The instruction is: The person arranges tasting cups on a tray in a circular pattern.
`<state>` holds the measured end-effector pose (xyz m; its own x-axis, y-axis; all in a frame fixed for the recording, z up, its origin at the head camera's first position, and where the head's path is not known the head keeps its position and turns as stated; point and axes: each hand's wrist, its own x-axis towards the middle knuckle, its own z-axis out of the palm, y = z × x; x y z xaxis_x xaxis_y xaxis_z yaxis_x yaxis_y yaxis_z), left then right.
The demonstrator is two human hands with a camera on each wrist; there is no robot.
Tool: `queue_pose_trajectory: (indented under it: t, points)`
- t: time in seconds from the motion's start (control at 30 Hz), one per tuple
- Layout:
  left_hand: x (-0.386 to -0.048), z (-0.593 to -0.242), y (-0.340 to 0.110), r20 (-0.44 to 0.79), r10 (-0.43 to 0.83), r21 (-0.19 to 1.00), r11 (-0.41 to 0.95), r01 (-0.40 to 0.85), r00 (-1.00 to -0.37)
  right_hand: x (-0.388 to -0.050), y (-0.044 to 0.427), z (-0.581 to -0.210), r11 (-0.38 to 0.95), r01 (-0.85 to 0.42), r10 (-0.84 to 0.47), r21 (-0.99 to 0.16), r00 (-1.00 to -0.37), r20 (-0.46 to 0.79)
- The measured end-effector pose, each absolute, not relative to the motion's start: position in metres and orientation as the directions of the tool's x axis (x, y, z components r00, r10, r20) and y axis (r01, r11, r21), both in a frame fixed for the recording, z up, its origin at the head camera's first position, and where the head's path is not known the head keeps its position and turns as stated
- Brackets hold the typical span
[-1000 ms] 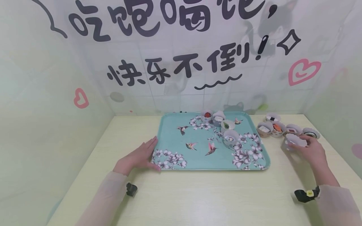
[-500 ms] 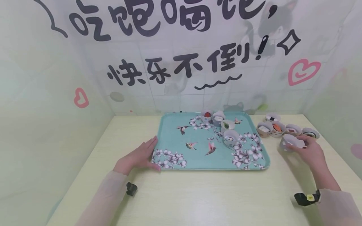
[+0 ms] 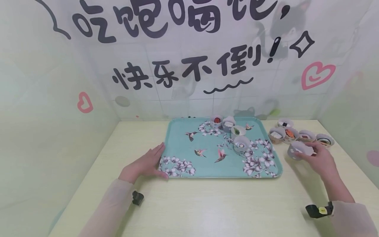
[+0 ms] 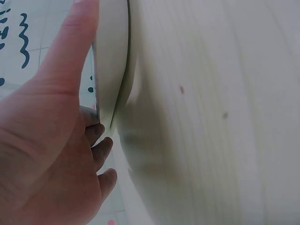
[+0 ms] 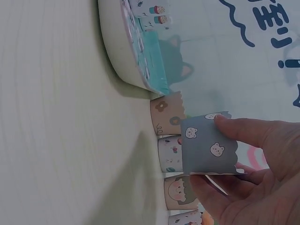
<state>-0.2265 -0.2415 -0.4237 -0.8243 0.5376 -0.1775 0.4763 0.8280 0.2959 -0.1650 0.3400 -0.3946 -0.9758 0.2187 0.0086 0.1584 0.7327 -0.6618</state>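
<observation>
In the head view my left hand (image 3: 145, 163) lies at the near left corner of a blue-green tray (image 3: 177, 138) printed with flowers and birds. Its fingers stretch along the left rim, with the thumb at the front rim. My right hand (image 3: 321, 161) pinches a paper baking cup (image 3: 296, 150) by its side, thumb across from the fingers. The right wrist view shows this cup as grey-blue (image 5: 206, 145), with white bear faces, raised off the table. What it contains is hidden. A cup (image 3: 241, 144) holding a small item stands on the tray.
More cups stand on the tray, among them one with something red (image 3: 217, 120) and one with something green (image 3: 238, 131). Right of the tray, several filled cups (image 3: 307, 135) cluster near the back wall (image 3: 189, 108). Pale wooden table (image 3: 207, 207) extends in front.
My right hand has carried the paper cup a short way left, away from the clustered cups and toward the tray. The left hand and the tray have stayed put.
</observation>
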Motion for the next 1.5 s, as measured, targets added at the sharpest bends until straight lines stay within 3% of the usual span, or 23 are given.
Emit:
queue_pose_trajectory:
  t: [0.53,0.87,1.5]
  points:
    - [-0.228,-0.426,-0.242,-0.179,0.535,0.296,0.83,0.473,-0.826,-0.166,0.321,-0.399,0.763,0.058,0.136,-0.644,-0.988,0.072]
    - [-0.227,-0.425,-0.242,-0.17,0.529,0.304,0.831,0.466,-0.831,-0.168,0.299,-0.398,0.748,0.086,0.099,-0.658,-0.995,-0.018]
    - [-0.227,-0.426,-0.243,-0.169,0.528,0.305,0.831,0.466,-0.832,-0.177,0.252,-0.401,0.719,0.045,0.013,-0.694,-0.999,-0.051]
